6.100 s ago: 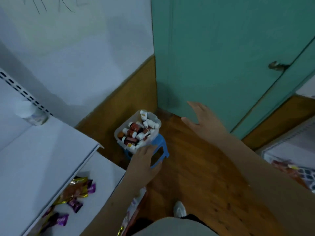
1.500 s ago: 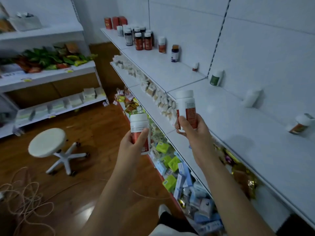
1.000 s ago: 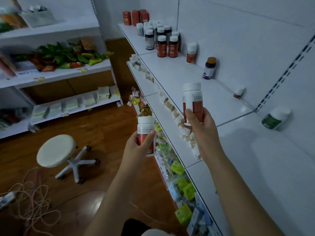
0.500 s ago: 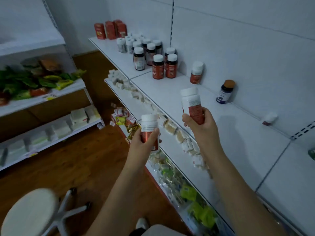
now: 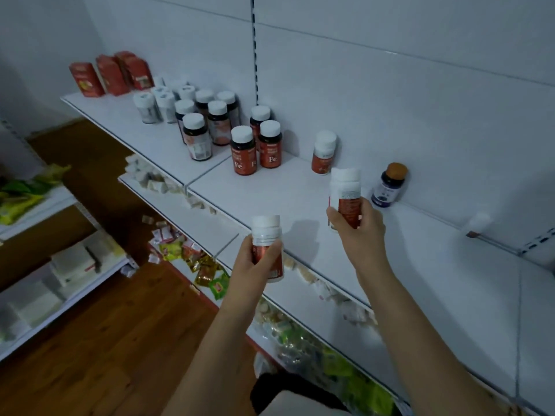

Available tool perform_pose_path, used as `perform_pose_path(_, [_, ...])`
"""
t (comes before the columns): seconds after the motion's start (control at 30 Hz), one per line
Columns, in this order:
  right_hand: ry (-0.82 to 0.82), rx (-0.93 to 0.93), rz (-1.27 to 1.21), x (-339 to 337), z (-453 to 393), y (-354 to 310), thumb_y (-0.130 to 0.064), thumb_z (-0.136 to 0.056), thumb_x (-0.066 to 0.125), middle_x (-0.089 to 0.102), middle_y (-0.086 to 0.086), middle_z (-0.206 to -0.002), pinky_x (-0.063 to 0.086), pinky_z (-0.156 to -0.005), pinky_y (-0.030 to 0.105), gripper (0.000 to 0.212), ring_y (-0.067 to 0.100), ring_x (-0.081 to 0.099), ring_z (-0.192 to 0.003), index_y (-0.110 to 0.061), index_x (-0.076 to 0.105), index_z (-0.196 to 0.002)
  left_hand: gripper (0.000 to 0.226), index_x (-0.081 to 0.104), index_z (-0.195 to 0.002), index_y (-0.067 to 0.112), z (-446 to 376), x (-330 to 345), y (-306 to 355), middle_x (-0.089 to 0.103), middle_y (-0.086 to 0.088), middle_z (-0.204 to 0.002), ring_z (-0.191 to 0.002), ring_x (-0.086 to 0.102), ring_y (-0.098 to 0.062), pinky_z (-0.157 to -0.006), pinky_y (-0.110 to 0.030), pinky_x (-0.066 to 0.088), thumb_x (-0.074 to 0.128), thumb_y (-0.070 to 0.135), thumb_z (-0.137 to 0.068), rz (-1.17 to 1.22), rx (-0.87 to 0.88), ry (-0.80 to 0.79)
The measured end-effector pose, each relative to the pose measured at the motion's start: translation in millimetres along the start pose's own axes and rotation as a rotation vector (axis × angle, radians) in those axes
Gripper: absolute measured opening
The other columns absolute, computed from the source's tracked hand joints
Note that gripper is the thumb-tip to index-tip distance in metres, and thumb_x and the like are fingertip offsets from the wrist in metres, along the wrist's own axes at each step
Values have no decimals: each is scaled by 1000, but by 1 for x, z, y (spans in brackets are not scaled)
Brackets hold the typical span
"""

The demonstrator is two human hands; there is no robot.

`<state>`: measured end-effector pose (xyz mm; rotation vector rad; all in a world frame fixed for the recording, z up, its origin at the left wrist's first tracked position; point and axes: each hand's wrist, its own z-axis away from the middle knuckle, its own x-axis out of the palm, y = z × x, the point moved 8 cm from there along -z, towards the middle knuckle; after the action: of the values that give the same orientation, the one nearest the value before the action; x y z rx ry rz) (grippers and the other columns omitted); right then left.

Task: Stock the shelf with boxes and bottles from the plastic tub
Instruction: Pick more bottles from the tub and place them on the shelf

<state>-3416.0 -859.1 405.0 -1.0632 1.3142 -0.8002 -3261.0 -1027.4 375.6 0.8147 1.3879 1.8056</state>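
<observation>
**Now at the shelf, a bottle in each hand**

Since a moment ago we have stepped closer, and the top shelf point(image 5: 300, 199) sits right under our hands. Our right hand point(image 5: 359, 226) curls round a white-capped bottle point(image 5: 345, 193), upright above the shelf, near the lone red bottle point(image 5: 323, 153) and the purple one point(image 5: 389, 186). Our left hand point(image 5: 258, 265) grips a second bottle point(image 5: 265, 235) at the shelf's front edge. Neither bottle is set down yet. We judge the right one goes first, into the gap by the wall. The tub is out of view.
</observation>
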Motion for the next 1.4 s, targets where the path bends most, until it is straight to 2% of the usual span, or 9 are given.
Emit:
perform_pose_path(0.23, [112,22,-59,22,-83,4,-34,-81,78,67,-5,-104,46,-78,25,38,2,62,-90,-26,58,-113,35,45,-115,50,-102,14,37,56,13,-118,-102,58,-3,-69,-10,45,67,39,-90,-232,115,-125])
perform_pose_path(0.4, [263,-25,62,28,-142,13,-26,-80,80,66,4,-109,46,-80,28,42,14,62,-95,-19,53,-110,52,46,-130,38,-175,43,56,55,20,-124,-109,53,10,-81,-3,42,73,28,-87,-368,272,-235])
perform_pose_path(0.5, [280,-40,277,37,-159,28,-30,-83,76,63,8,-105,43,-75,29,41,22,60,-96,-7,55,-110,54,51,-133,34,-210,64,48,56,23,-126,-113,54,6,-87,-3,40,76,30,-86,-465,317,-338])
perform_pose_path(0.6, [300,-53,538,44,-163,40,-41,-82,72,63,11,-104,42,-86,36,43,29,58,-100,-9,58,-106,41,57,-121,25,-226,76,41,61,15,-114,-110,56,-7,-89,-12,42,71,40,-85,-781,534,-309])
perform_pose_path(0.67, [343,-36,628,42,-162,43,-42,-80,74,64,11,-106,42,-92,39,45,30,56,-103,-9,59,-106,55,55,-130,20,-229,84,32,58,5,-131,-132,45,-15,-106,-28,39,60,55,-87,-1019,672,-281])
perform_pose_path(0.77, [355,-13,665,39,-158,46,-37,-78,74,62,15,-108,42,-95,43,45,34,54,-107,-6,59,-108,70,38,-149,24,-235,87,18,38,6,-155,-150,19,-16,-116,-34,23,41,64,-93,-1173,684,-278])
perform_pose_path(0.9, [369,9,672,42,-133,46,-33,-87,67,59,15,-122,41,-105,44,49,34,51,-118,-2,56,-123,76,27,-155,22,-236,88,14,28,2,-161,-152,13,-19,-118,-38,19,25,66,-93,-1231,704,-351])
perform_pose_path(1.23, [488,114,658,57,-13,37,-19,-88,71,58,19,-130,44,-104,43,41,36,51,-122,0,61,-123,69,44,-146,6,-194,38,12,37,-15,-155,-144,34,-33,-118,-44,27,30,50,-96,-1175,876,-569])
perform_pose_path(1.4, [626,142,516,65,64,6,-41,-98,51,61,5,-123,41,-99,29,39,19,53,-115,-11,61,-122,47,56,-137,16,-136,2,11,50,-4,-147,-136,43,-19,-116,-41,34,48,37,-95,-908,959,-828])
